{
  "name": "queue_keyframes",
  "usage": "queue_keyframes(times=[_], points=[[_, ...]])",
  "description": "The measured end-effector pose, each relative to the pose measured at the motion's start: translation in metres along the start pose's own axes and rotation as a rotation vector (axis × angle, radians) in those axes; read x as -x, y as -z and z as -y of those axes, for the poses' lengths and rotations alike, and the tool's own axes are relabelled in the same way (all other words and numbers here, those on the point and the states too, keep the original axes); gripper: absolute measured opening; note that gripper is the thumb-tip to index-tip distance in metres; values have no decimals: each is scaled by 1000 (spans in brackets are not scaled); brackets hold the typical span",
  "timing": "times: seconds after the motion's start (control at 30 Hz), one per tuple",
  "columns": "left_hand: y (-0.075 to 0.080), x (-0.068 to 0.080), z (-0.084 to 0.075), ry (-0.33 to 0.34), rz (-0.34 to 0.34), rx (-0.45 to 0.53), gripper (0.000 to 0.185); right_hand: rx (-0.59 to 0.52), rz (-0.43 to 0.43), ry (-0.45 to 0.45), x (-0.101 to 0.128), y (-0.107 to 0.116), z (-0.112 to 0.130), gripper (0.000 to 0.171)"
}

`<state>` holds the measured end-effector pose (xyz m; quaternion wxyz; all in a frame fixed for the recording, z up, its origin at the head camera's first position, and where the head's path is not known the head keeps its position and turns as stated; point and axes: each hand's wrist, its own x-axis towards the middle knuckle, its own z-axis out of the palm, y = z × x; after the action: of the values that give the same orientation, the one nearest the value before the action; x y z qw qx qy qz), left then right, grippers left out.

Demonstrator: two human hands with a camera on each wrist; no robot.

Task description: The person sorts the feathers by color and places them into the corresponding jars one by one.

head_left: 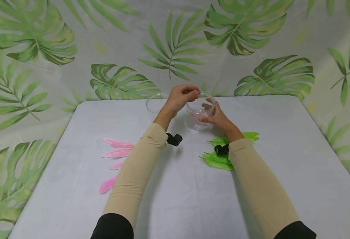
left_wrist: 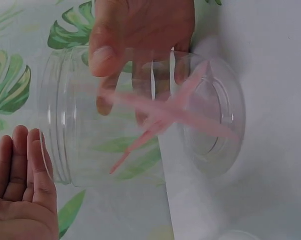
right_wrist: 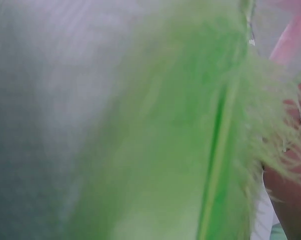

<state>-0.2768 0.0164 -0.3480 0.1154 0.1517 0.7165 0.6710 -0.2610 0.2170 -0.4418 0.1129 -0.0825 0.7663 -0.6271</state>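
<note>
The right hand (head_left: pixel 215 116) grips the clear plastic jar (head_left: pixel 198 114) holding pink feathers (left_wrist: pixel 165 115); the left hand (head_left: pixel 182 97) hovers above its mouth, fingers loosely curled, empty.

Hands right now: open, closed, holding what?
Left hand: fingers curled above the clear jar, grip unclear.
Right hand: grips the clear jar.

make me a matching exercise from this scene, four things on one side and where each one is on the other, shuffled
Things:
1. pink feathers
2. green feathers
3. clear jar
4. left hand

Places:
A. held at its side by the right hand
B. on the table, under the right forearm
C. above the jar's mouth
D. on the table, left of the left forearm

Pairs: 1-D, 2-B, 3-A, 4-C
</note>
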Motion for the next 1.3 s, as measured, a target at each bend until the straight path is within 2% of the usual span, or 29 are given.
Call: queue_keyframes(times=[0.27, 0.43, 0.7, 0.87, 1.07, 1.3], points=[[8, 6, -5, -10, -2, 19, 31, -56, 8, 27, 1, -3, 0, 94], [13, 13, -12, -32, 0, -27, 28, -61, 17, 30, 1, -2, 1, 95], [15, 28, -25, -91, 70, -98, 24, -46, 9, 17, 1, 2, 0, 96], [29, 48, -34, -117, 118, -188, 25, -30, 3, -1, 0, 0, 2, 94], [47, 81, -45, -101, 160, -296, 22, -36, -1, 2, -1, 0, 2, 96], [72, 112, -36, -119, 131, -375, 19, -34, 36, 13, -1, 3, 1, 97]])
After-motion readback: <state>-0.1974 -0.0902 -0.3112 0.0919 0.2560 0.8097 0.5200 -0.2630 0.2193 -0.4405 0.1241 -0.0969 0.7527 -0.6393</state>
